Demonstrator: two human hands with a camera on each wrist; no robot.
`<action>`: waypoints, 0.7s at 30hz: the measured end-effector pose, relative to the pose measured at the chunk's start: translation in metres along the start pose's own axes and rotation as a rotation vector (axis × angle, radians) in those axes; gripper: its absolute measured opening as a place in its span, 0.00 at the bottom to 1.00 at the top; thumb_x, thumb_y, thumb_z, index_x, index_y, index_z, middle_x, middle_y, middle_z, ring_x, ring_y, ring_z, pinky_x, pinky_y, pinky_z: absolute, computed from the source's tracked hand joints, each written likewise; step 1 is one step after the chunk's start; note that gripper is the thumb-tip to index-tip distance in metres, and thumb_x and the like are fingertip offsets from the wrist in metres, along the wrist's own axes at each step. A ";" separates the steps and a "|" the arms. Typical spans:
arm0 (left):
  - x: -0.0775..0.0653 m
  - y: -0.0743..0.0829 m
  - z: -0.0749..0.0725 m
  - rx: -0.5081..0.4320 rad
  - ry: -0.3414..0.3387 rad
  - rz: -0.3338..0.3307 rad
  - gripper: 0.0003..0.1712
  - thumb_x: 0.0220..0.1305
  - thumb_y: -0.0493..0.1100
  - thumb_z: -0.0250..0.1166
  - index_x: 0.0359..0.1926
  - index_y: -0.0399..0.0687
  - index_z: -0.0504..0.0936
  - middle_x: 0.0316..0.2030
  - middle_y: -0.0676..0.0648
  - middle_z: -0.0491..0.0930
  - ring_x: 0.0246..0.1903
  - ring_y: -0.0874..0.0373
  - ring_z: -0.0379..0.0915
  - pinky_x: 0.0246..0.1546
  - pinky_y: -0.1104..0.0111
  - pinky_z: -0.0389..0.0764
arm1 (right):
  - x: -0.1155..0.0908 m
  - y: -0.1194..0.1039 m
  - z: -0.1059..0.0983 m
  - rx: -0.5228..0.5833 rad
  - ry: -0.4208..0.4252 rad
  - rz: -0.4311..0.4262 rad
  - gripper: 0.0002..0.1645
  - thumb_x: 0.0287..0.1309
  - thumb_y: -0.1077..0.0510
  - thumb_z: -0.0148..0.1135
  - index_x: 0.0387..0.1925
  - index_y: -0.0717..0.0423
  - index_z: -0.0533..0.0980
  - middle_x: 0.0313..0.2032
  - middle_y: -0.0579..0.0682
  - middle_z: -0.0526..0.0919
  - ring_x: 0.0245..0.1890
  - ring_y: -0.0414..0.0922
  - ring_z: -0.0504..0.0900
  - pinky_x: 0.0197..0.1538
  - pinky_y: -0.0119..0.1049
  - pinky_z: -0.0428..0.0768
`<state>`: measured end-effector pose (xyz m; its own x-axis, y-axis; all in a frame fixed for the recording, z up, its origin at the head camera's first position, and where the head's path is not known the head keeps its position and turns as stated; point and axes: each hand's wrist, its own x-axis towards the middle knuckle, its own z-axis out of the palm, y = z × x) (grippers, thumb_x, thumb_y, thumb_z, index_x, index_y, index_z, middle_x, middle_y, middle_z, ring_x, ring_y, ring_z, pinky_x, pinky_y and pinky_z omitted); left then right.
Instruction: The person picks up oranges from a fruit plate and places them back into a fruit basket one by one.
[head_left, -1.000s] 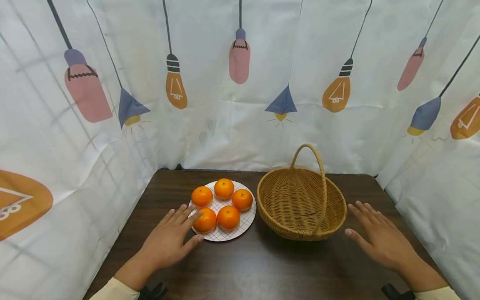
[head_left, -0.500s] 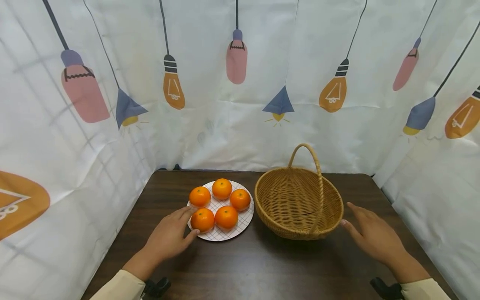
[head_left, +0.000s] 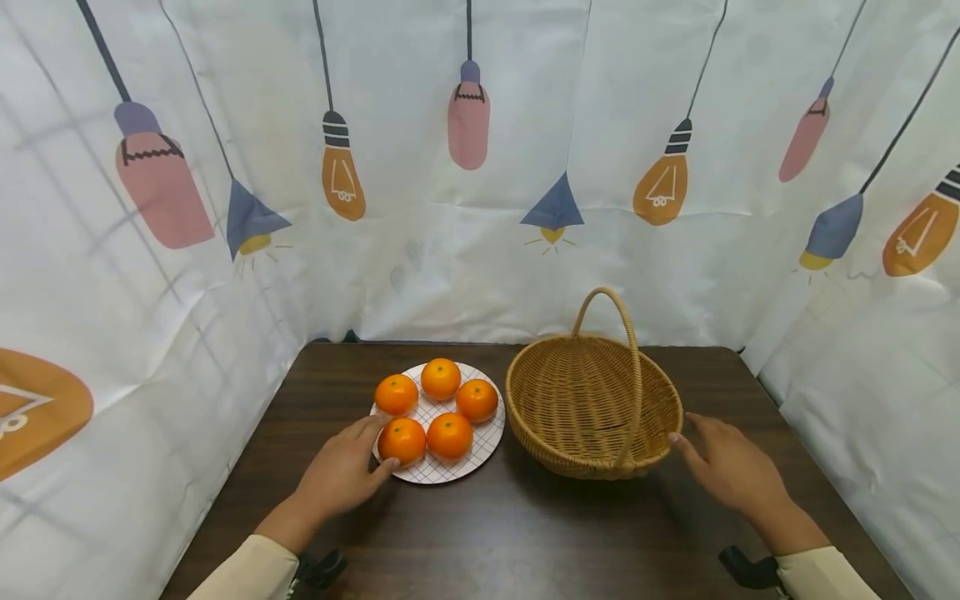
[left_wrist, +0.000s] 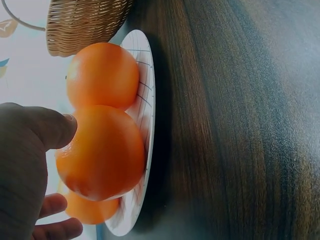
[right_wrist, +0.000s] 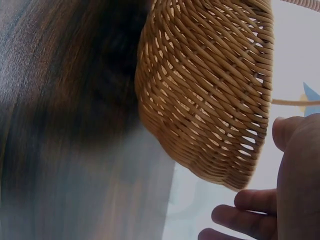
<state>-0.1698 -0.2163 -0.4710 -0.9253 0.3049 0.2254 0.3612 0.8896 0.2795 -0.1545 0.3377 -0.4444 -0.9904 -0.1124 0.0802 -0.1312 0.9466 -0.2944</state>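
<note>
Several oranges sit on a round white plate (head_left: 489, 433) with a thin grid pattern. My left hand (head_left: 337, 473) is at the plate's left side, its thumb and fingers spread around the front-left orange (head_left: 402, 442). In the left wrist view the thumb (left_wrist: 57, 129) overlaps this orange's edge; whether it touches cannot be told. A tan wicker basket (head_left: 573, 404) with a tall arched handle stands right of the plate. My right hand (head_left: 738, 471) is at the basket's right rim, thumb toward the near side. In the right wrist view its fingers (right_wrist: 245, 220) extend loosely beside the rim, gripping nothing.
Both objects stand on a dark wood-grain table (head_left: 525, 533). A white curtain (head_left: 450, 267) printed with hanging lamps surrounds the table's back and sides. Dark wrist mounts (head_left: 750, 571) sit below both hands.
My right hand has moved left to the basket's rim. My left hand's fingers have drawn in around the front-left orange. The head view has shifted slightly; plate and basket stay put.
</note>
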 end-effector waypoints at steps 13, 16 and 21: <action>0.006 -0.001 0.012 -0.041 0.005 -0.012 0.40 0.62 0.52 0.74 0.69 0.38 0.72 0.65 0.37 0.74 0.63 0.37 0.71 0.61 0.40 0.70 | 0.003 0.000 0.005 0.044 -0.064 0.067 0.48 0.75 0.30 0.42 0.69 0.70 0.67 0.64 0.74 0.71 0.59 0.73 0.73 0.46 0.70 0.76; 0.007 -0.001 0.014 -0.048 -0.002 -0.024 0.41 0.61 0.52 0.75 0.69 0.37 0.71 0.65 0.36 0.74 0.63 0.37 0.71 0.61 0.40 0.70 | 0.002 -0.001 0.007 0.061 -0.069 0.068 0.48 0.75 0.30 0.42 0.69 0.70 0.67 0.64 0.74 0.71 0.59 0.73 0.73 0.46 0.69 0.76; 0.009 -0.002 0.017 -0.061 -0.024 -0.056 0.44 0.61 0.54 0.74 0.70 0.36 0.69 0.64 0.36 0.75 0.60 0.37 0.73 0.60 0.40 0.71 | 0.000 -0.002 0.009 0.083 -0.063 0.068 0.46 0.76 0.31 0.42 0.68 0.69 0.68 0.64 0.73 0.71 0.59 0.72 0.73 0.47 0.69 0.76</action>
<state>-0.1808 -0.2097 -0.4849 -0.9466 0.2640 0.1851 0.3144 0.8833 0.3478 -0.1551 0.3334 -0.4523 -0.9975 -0.0701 -0.0017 -0.0643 0.9249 -0.3747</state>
